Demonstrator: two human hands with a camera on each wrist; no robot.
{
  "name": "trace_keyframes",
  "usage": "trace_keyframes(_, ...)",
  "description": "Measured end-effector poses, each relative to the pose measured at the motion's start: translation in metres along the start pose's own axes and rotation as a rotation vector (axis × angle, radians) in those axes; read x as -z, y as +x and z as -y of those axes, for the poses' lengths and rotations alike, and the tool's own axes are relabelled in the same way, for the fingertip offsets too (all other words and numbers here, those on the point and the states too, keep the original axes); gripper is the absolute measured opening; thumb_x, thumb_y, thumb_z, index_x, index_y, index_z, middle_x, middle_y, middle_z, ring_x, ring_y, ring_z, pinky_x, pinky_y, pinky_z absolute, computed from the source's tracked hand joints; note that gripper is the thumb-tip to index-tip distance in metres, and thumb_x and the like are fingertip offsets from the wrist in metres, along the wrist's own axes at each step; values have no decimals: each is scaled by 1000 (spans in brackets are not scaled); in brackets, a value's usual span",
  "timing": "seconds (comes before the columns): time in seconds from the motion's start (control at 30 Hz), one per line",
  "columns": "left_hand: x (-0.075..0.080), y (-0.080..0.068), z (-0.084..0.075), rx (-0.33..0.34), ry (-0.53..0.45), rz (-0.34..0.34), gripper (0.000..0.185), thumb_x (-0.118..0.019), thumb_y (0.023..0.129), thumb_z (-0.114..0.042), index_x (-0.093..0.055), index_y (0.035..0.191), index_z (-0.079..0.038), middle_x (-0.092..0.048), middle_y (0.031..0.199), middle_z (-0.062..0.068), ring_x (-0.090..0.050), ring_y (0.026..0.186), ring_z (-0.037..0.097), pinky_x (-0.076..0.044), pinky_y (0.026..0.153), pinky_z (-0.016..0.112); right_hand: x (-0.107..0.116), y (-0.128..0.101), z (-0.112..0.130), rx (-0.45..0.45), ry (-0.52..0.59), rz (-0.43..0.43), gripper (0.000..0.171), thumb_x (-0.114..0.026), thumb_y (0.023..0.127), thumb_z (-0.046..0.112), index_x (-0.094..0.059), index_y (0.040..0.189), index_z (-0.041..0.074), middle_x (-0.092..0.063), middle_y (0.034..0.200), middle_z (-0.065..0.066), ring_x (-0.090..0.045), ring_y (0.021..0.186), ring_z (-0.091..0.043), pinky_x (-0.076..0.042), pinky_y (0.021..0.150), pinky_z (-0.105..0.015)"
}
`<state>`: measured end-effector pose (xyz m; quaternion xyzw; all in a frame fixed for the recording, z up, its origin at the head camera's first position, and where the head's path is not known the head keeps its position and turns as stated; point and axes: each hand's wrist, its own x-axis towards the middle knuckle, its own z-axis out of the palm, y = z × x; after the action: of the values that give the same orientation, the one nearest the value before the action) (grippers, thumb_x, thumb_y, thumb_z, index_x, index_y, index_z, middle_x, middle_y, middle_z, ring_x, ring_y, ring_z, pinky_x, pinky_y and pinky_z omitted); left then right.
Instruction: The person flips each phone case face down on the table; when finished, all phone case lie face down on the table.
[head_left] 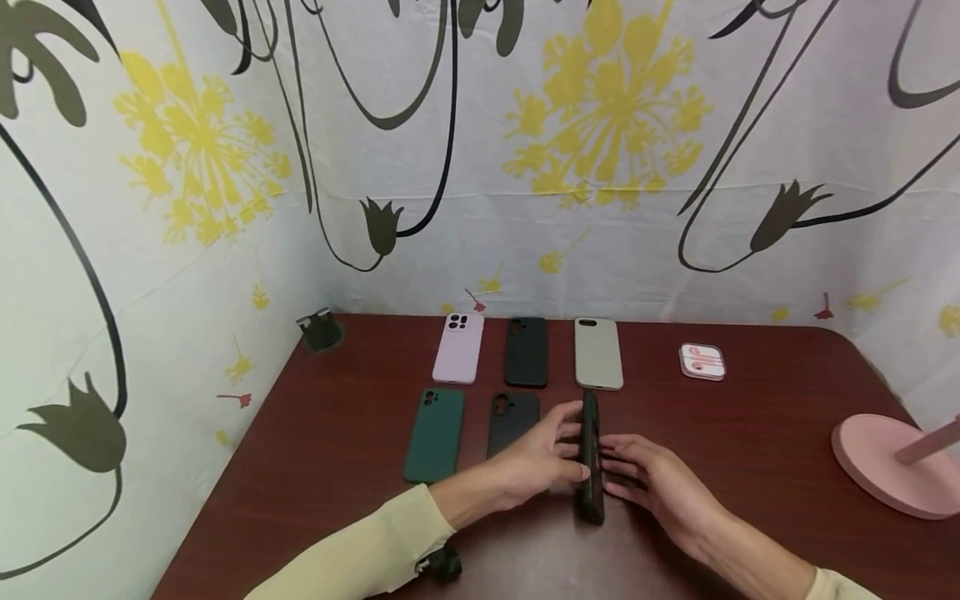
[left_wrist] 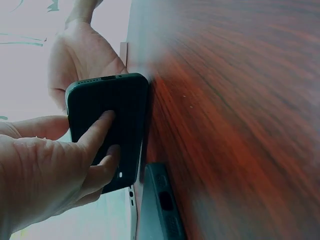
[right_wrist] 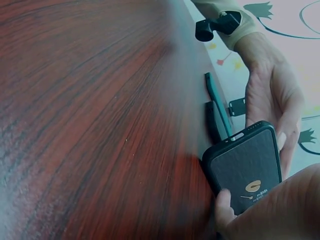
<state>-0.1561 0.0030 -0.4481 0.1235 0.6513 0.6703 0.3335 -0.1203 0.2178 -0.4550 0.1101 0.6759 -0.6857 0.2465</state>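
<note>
Both hands' grip [head_left: 540,458] [head_left: 660,487] pinching black phone [head_left: 590,458] on edge, gold emblem unreadable

The counter [head_left: 315,450] is dark reddish-brown with a streaky wood grain. On it lie a lilac case [head_left: 458,347], a black case [head_left: 526,352] and a pale grey-beige one [head_left: 597,352]; nearer, a deep green case [head_left: 435,433] and another black one [head_left: 512,421]. The phone [head_left: 590,458] stood on edge is black, with a gold mark on its back. The round base [head_left: 885,462] is pink. The backdrop [head_left: 600,167] is white with yellow blossoms and black stems.
</note>
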Motion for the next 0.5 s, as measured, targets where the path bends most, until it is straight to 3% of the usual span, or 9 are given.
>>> trace_keyframes(0.17, 7, -2, 2, -26, 0, -11, 91, -66, 95, 11, -25, 167, -28, -43, 162, 14, -57, 141, 29, -60, 96, 36, -1, 2, 2, 11, -27, -16, 49, -37, 115, 27, -42, 155, -2, -44, 160, -16, -52, 142, -25, -48, 119, -46)
trace_keyframes(0.4, 7, -3, 7, -72, -56, -5, 96, -68, 95, 14, -20, 167, -30, -51, 155, 14, -61, 138, 29, -64, 96, 40, -2, 4, 5, 1, -46, -1, 60, -36, 115, 27, -18, 165, -1, -24, 171, -24, -30, 158, -41, -35, 127, -58)
trace_keyframes(0.5, 7, -2, 8, -56, -75, 3, 96, -68, 94, 15, -21, 167, -27, -51, 154, 14, -60, 138, 29, -64, 94, 38, -4, 4, 6, -6, -67, -10, 66, -43, 114, 34, -17, 165, 0, -26, 170, -24, -32, 157, -42, -36, 126, -58)
